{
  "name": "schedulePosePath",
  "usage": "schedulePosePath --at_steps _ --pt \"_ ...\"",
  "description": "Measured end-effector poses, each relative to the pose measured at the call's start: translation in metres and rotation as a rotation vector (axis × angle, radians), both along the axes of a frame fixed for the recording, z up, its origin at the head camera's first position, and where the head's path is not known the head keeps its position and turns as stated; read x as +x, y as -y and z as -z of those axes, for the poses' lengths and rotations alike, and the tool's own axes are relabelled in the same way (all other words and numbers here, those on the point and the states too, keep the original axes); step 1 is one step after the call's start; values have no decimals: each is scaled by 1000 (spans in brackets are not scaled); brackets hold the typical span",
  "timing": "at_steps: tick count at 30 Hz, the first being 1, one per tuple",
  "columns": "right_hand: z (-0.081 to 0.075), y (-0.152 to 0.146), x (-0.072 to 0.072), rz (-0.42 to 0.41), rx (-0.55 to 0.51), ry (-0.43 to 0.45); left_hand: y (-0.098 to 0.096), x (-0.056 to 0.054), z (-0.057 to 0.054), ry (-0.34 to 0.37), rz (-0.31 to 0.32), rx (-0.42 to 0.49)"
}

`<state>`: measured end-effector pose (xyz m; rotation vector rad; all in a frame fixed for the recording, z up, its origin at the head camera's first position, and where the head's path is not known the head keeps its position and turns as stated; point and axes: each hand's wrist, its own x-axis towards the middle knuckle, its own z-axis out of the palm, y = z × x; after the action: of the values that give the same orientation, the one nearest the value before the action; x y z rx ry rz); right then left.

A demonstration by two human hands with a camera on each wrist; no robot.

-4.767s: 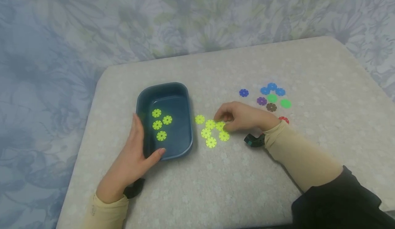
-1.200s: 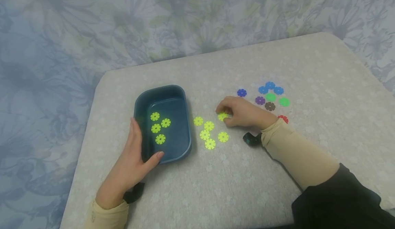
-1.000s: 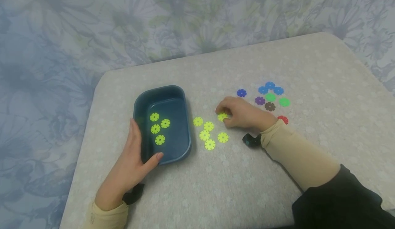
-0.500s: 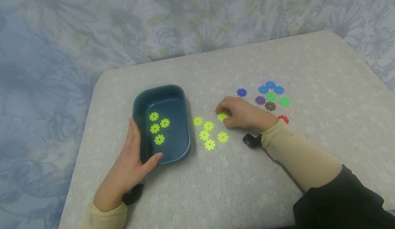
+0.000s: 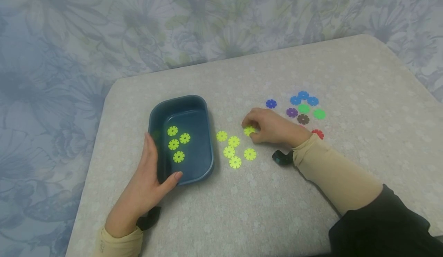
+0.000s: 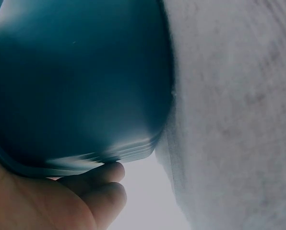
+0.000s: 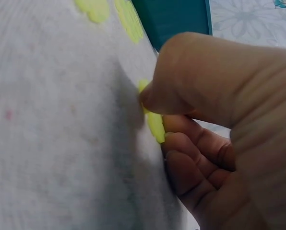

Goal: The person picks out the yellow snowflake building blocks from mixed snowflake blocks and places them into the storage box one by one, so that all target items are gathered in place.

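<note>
Your left hand (image 5: 144, 186) grips the dark tub (image 5: 198, 161) toward the left edge of the tabletop (image 5: 242, 214); your right hand (image 5: 268, 126) pinches a yellow disc (image 5: 249, 130) near its middle, which a loose pinch could drop.

head: above, forward-down, wide | left wrist: close, sideways | right wrist: close, sideways — all share tray (image 5: 195, 137), table (image 5: 249, 211)

The left hand (image 5: 142, 186) grips a dark-teal rectangular tub (image 5: 198, 149), four yellow notched discs (image 5: 179, 154) flat inside; five loose discs (image 5: 229, 149) lie beside it, the right hand (image 5: 271, 127) pinching another disc (image 5: 249, 129).
</note>
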<state>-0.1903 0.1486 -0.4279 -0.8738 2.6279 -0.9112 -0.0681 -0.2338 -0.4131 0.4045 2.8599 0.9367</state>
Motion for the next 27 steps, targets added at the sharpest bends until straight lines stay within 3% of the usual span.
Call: schedulePosePath --at_steps 16,27 --pt "0 1 0 23 3 6 2 0 4 -12 -1 0" --pt "0 -2 -1 91 -20 111 2 0 3 -4 -5 -1"
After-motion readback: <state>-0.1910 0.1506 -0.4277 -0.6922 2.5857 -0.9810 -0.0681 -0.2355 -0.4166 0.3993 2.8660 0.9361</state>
